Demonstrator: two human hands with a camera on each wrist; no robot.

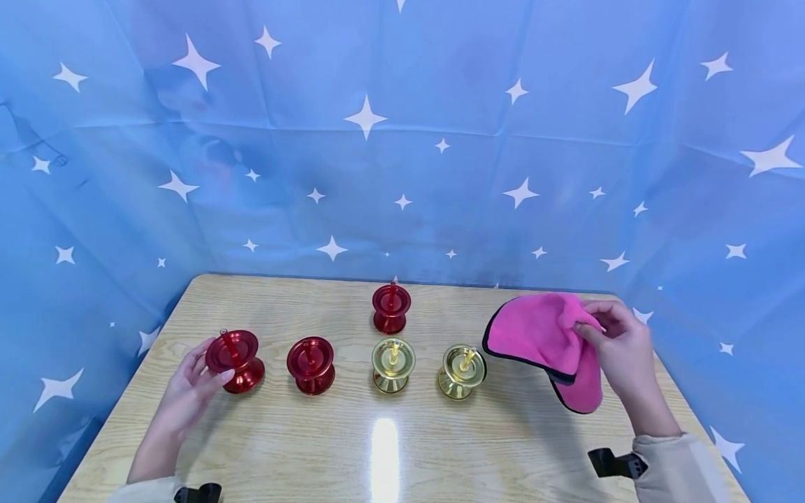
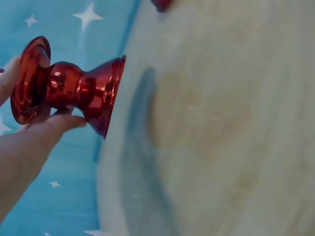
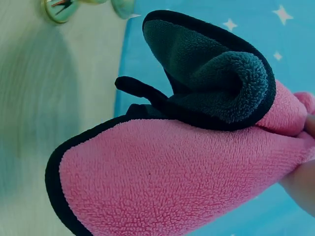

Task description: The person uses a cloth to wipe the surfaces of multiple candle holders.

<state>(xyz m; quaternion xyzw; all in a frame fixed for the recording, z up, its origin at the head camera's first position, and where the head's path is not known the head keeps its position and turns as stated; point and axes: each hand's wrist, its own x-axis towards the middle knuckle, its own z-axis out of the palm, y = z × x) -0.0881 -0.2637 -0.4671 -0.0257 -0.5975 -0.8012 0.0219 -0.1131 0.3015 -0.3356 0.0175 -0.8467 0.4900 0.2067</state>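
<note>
At the left of the table, my left hand (image 1: pixel 185 398) holds a tilted red metal candle holder (image 1: pixel 245 375) by its upper dish. The left wrist view shows the same candle holder (image 2: pixel 64 86) from the side, its flared base apart from the tabletop. On the right, my right hand (image 1: pixel 622 346) pinches a pink towel (image 1: pixel 541 332) with black edging, and the cloth hangs in folds above the table. From the right wrist, the towel (image 3: pixel 172 177) shows a dark grey-green reverse side curling over. Some fingertips of both hands are hidden.
Two more red candle holders (image 1: pixel 311 365) (image 1: pixel 390 307) stand upright left of and near the table's back middle. Two gold ones (image 1: pixel 393 365) (image 1: pixel 461 372) stand between the hands. A blue curtain with white stars (image 1: pixel 402 161) hangs behind the wooden table (image 1: pixel 302 447).
</note>
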